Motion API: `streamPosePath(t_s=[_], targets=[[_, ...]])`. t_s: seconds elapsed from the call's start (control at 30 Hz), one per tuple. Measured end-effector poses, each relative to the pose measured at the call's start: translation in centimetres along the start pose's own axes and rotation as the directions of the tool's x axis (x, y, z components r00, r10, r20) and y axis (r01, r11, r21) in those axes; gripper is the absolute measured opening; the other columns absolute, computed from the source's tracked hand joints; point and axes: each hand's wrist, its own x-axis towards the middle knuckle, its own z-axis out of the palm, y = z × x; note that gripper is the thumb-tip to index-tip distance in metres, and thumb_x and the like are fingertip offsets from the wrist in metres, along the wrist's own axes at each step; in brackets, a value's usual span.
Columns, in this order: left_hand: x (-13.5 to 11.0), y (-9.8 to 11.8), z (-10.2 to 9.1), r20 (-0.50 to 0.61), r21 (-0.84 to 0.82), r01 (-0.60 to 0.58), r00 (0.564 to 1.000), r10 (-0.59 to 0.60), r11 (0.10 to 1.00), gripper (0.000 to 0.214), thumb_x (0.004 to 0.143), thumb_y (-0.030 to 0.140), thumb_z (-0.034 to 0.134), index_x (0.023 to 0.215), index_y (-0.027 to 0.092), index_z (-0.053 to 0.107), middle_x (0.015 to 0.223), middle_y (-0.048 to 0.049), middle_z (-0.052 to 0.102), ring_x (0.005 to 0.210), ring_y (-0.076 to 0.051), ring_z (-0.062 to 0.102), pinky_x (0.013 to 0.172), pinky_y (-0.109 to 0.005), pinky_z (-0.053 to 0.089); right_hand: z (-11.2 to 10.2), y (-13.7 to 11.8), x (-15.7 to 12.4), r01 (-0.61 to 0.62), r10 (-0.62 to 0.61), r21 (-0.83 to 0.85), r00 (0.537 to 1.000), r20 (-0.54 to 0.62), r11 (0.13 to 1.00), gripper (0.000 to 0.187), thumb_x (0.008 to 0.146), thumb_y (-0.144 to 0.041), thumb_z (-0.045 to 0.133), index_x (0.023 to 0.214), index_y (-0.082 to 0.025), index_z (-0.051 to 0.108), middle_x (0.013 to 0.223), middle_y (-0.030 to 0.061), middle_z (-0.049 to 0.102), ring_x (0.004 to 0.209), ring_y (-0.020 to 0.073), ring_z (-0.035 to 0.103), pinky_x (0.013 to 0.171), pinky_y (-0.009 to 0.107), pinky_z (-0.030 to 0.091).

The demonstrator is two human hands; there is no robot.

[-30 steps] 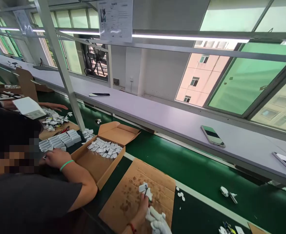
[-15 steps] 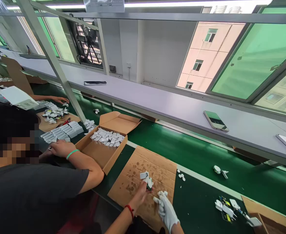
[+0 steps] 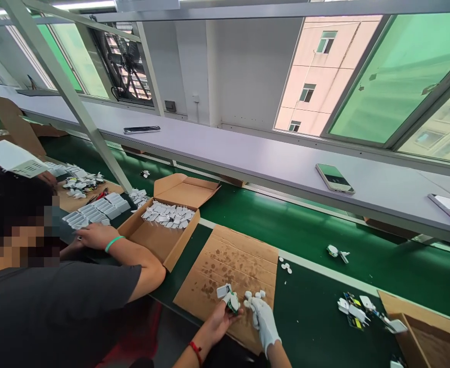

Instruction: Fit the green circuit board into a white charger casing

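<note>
Left of the stained brown cardboard sheet (image 3: 228, 255), a co-worker's arm with a green wristband (image 3: 113, 244) beside an open brown carton (image 3: 181, 245) of white plastic parts. Over the sheet, a left hand with a red cord bracelet (image 3: 219, 327) pinching a small white plastic housing (image 3: 228, 297): light, stiff, likely brittle, best held by its body. Just beside, a right hand in a white glove (image 3: 261, 322), its grip on the small white pieces (image 3: 253, 295) impossible to tell; hands close, not joined. Right of the sheet, loose white parts (image 3: 353, 312) on a green conveyor belt (image 3: 317, 291).
</note>
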Motion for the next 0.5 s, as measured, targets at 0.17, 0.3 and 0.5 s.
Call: streamPosePath(t_s=[0.17,0.3,0.5], targets=[[-0.9,-0.4,0.4,0.151,0.137,-0.024,0.989,0.004,0.990,0.019,0.078,0.030,0.071,0.085,0.018,0.058,0.068,-0.0003,0.069,0.067,-0.016,0.069,0.076,-0.028,0.053,0.2,-2.0,-1.9,-0.030,0.031,0.044,0.999,-0.018,0.999,0.057,0.054,-0.068,0.075,0.069,-0.014,0.063,0.037,-0.0002,0.055,0.025,0.0057,0.030,0.032,0.019,0.015],[-1.9,0.8,1.9,0.333,0.370,-0.137,0.943,0.007,0.919,0.043,0.055,0.036,0.085,0.087,0.016,0.065,0.075,-0.0028,0.068,0.076,-0.021,0.066,0.083,-0.037,0.050,-0.9,-3.7,-3.3,-0.025,0.031,0.071,0.996,-0.089,0.997,0.060,0.051,-0.074,0.073,0.058,-0.016,0.057,0.023,-0.0055,0.037,0.021,0.0067,0.026,0.027,0.018,0.012],[-5.1,5.6,5.4,0.597,0.783,-0.592,0.801,0.034,0.189,0.070,0.053,-0.002,0.065,0.119,0.024,0.065,0.116,-0.0072,0.062,0.112,-0.029,0.051,0.103,-0.041,0.037,-3.7,-8.0,-8.7,0.107,-0.087,0.353,0.993,-0.074,0.930,0.056,0.042,-0.046,0.091,0.082,-0.014,0.068,0.079,0.0049,0.077,0.071,0.0159,0.071,0.064,0.022,0.058]])
